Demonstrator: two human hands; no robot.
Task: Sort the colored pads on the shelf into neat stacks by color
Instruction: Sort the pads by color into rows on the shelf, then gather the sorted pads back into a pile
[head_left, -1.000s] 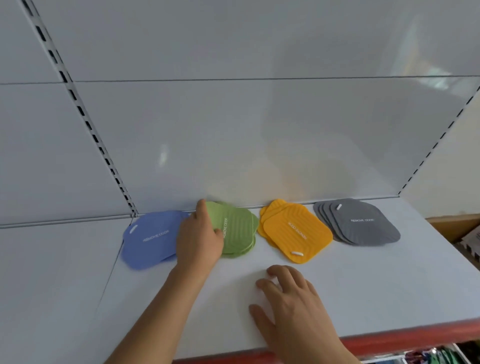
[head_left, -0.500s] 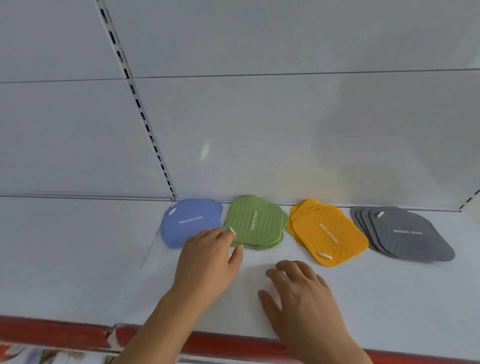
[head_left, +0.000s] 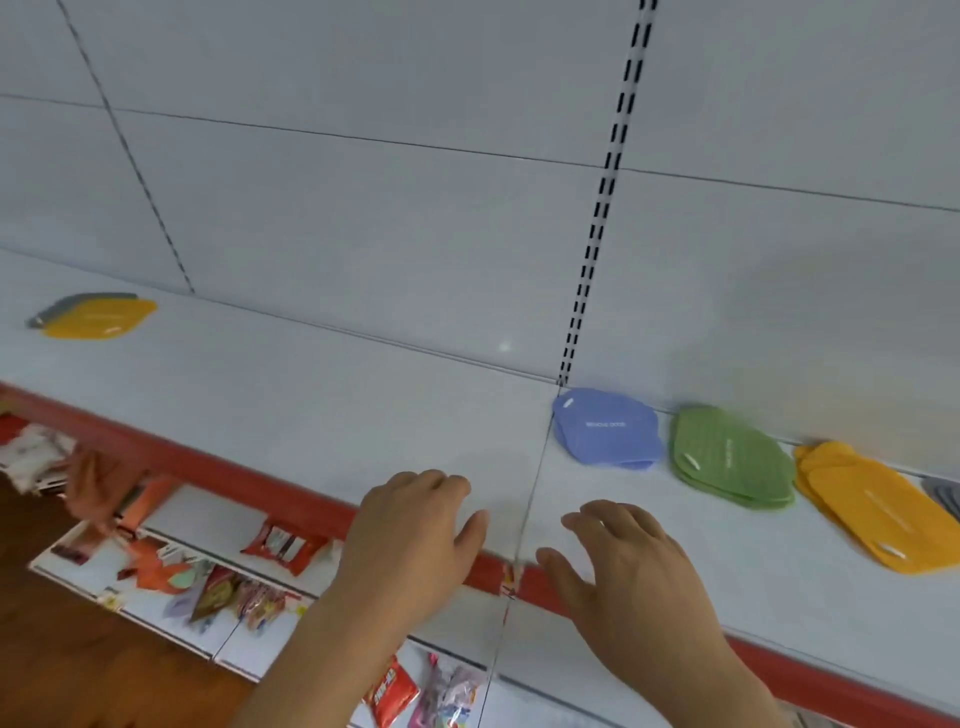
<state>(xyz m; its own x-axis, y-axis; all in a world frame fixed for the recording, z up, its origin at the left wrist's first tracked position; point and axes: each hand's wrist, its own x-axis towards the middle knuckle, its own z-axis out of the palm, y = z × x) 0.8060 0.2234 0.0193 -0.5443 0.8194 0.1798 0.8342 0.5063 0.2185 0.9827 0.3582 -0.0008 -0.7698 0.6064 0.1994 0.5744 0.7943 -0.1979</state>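
On the white shelf (head_left: 311, 395) a blue pad stack (head_left: 605, 428) lies by the back wall, with a green stack (head_left: 730, 457) and a yellow stack (head_left: 878, 506) to its right. A sliver of grey pads (head_left: 943, 493) shows at the right edge. Far to the left lies a separate pile with a yellow pad (head_left: 96, 319) on top and grey pads under it. My left hand (head_left: 415, 535) and my right hand (head_left: 623, 561) hover empty over the shelf's front, fingers relaxed, apart from every pad.
A red strip (head_left: 208, 465) runs along the shelf's front edge. Below it a lower shelf holds hanging snack packets (head_left: 280, 545). A slotted upright (head_left: 602, 192) runs up the back wall above the blue stack.
My view has swung left, bringing the far-left pile into sight. My left hand has drawn back from the blue and green stacks to the shelf's front; the right hand stays near the edge.
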